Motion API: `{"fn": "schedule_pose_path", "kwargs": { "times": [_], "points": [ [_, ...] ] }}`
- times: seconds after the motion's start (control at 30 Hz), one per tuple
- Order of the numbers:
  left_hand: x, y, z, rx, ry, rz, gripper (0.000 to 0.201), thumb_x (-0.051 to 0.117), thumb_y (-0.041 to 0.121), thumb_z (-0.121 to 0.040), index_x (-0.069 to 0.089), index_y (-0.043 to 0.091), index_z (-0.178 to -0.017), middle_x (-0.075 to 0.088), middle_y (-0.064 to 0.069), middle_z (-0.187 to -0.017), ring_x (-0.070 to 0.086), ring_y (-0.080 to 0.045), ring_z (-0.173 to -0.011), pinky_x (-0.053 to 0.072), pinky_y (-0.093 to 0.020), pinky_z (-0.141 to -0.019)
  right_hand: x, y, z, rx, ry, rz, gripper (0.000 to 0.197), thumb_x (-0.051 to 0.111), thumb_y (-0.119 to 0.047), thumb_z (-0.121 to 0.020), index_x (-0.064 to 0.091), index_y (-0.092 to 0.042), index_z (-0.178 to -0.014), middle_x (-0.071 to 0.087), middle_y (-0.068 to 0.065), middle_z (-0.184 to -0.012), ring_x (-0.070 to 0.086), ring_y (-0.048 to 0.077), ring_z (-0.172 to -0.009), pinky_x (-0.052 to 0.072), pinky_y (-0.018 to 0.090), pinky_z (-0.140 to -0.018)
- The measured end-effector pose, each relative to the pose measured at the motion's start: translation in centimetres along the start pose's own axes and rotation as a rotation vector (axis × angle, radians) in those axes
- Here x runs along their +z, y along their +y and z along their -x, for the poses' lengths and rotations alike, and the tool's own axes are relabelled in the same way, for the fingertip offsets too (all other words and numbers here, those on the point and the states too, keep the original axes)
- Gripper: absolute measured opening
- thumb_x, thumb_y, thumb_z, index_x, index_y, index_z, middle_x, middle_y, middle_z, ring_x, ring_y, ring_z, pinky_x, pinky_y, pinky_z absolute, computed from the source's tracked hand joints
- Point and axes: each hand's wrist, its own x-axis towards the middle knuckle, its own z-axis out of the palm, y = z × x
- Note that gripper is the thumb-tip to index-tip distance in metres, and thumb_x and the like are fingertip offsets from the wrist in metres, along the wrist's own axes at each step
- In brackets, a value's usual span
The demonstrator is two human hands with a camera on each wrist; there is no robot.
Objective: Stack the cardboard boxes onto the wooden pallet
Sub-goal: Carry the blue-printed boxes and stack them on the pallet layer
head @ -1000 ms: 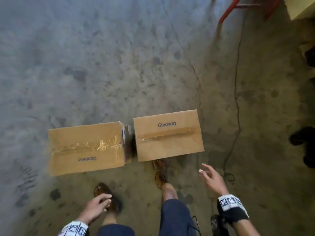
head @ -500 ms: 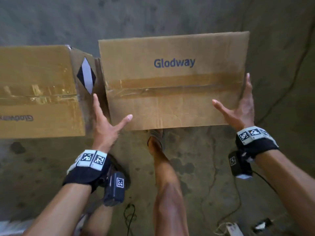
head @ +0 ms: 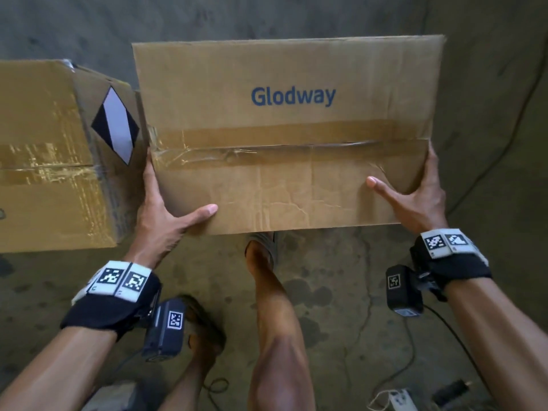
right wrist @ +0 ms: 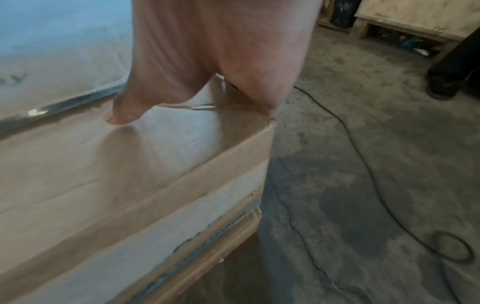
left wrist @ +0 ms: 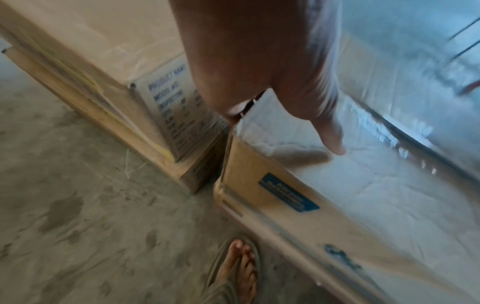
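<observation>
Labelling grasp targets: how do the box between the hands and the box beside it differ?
The Glodway box has the left hand and right hand on its ends; the neighbour box is not held. Glodway box tape is dull brown; neighbour box tape is glossy. Both are taped brown cardboard.

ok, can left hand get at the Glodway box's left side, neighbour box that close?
Looks like yes: left hand has fingers in the gap beside the neighbour box, thumb atop the Glodway box.

Left hand (head: pixel 160 215) and right hand (head: pixel 421 200) now press the Glodway box's (head: pixel 290 173) ends, fingers (head: pixel 433 161) seemingly flat.
</observation>
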Motion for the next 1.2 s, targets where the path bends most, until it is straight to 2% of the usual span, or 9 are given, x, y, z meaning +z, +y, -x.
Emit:
{"fn": "schedule_pose_path", "kwargs": {
  "times": [0.17,0.3,0.37,0.47,0.6,0.8,0.93,1.07,1.2],
  "points": [
    [-4.7,3.6,4.0,0.055,0.039,0.105,0.121,0.093,0.048,-0.06,0.015,0.051,-0.153,0.037,0.011,-0.155,0.043,-0.013,-0.135,0.035,-0.039,-0.114,-5.5,-2.7,3.0,-0.09,-0.167,-0.062,0.123,0.082,-0.075,-0.051,0.015,-0.055,-0.153,0.039,-0.01,-0.156,0.043,0.013,-0.14,0.039,0.049,-0.115],
    [-8.7,7.5,9.7,0.005,0.065,0.195,0.121,0.094,0.053,-0.048,0.019,0.067,-0.142,0.043,0.009,-0.151,0.051,-0.015,-0.128,0.04,-0.043,-0.11,-10.6,-6.4,8.3,-0.127,-0.208,-0.148,0.121,0.087,-0.063,-0.056,0.014,-0.058,-0.152,0.036,-0.012,-0.158,0.044,0.013,-0.138,0.041,0.049,-0.112],
    [-10.6,9.4,12.7,0.003,0.068,0.217,0.123,0.097,0.046,-0.051,0.019,0.066,-0.143,0.045,0.008,-0.149,0.053,-0.016,-0.124,0.041,-0.044,-0.109,-12.7,-8.4,11.1,-0.155,-0.174,-0.195,0.116,0.088,-0.047,-0.066,0.014,-0.055,-0.154,0.035,-0.013,-0.158,0.044,0.011,-0.137,0.042,0.044,-0.111],
    [-13.7,11.8,17.2,0.03,0.084,0.246,0.119,0.09,0.028,-0.06,0.019,0.059,-0.149,0.046,0.007,-0.149,0.053,-0.015,-0.123,0.04,-0.042,-0.109,-15.7,-11.3,14.8,-0.186,-0.129,-0.241,0.114,0.083,-0.038,-0.063,0.019,-0.05,-0.155,0.036,-0.018,-0.156,0.045,-0.001,-0.134,0.041,0.03,-0.111],
    [-18.8,14.2,22.8,0.062,0.103,0.257,0.125,0.094,0.056,-0.042,0.021,0.068,-0.143,0.047,0.01,-0.149,0.054,-0.018,-0.128,0.04,-0.048,-0.111,-19.0,-14.8,19.8,-0.234,-0.125,-0.307,0.114,0.085,-0.033,-0.063,0.021,-0.048,-0.156,0.038,-0.019,-0.154,0.045,-0.02,-0.122,0.043,0.006,-0.097],
    [-26.3,14.4,32.3,0.177,0.165,0.31,0.124,0.091,0.059,-0.04,0.025,0.064,-0.144,0.053,0.014,-0.143,0.055,-0.01,-0.126,0.041,-0.043,-0.112,-21.7,-19.4,29.3,-0.35,-0.146,-0.337,0.111,0.087,-0.034,-0.066,0.021,-0.056,-0.152,0.039,-0.014,-0.155,0.049,0.008,-0.134,0.044,0.045,-0.111],
    [-30.2,11.7,39.3,0.242,0.221,0.363,0.12,0.096,0.047,-0.053,0.025,0.056,-0.149,0.053,0.011,-0.143,0.056,-0.011,-0.126,0.042,-0.043,-0.111,-22.4,-21.2,35.5,-0.446,-0.143,-0.295,0.112,0.087,-0.037,-0.065,0.019,-0.056,-0.152,0.038,-0.011,-0.156,0.046,0.014,-0.135,0.043,0.044,-0.112],
    [-33.2,6.9,46.4,0.253,0.322,0.401,0.127,0.095,0.057,-0.046,0.023,0.055,-0.15,0.048,0.009,-0.147,0.053,-0.015,-0.129,0.042,-0.045,-0.111,-21.8,-22.8,41.5,-0.528,-0.164,-0.244,0.111,0.087,-0.042,-0.065,0.02,-0.054,-0.153,0.038,-0.01,-0.156,0.046,0.017,-0.135,0.044,0.043,-0.109],
    [-34.3,0.6,54.0,0.237,0.431,0.526,0.125,0.097,0.051,-0.049,0.022,0.057,-0.15,0.047,0.004,-0.149,0.053,-0.02,-0.128,0.044,-0.049,-0.108,-20.3,-24.8,47.3,-0.644,-0.209,-0.172,0.112,0.085,-0.043,-0.063,0.022,-0.047,-0.156,0.041,-0.005,-0.155,0.045,0.014,-0.135,0.04,0.04,-0.112]
  ]
}}
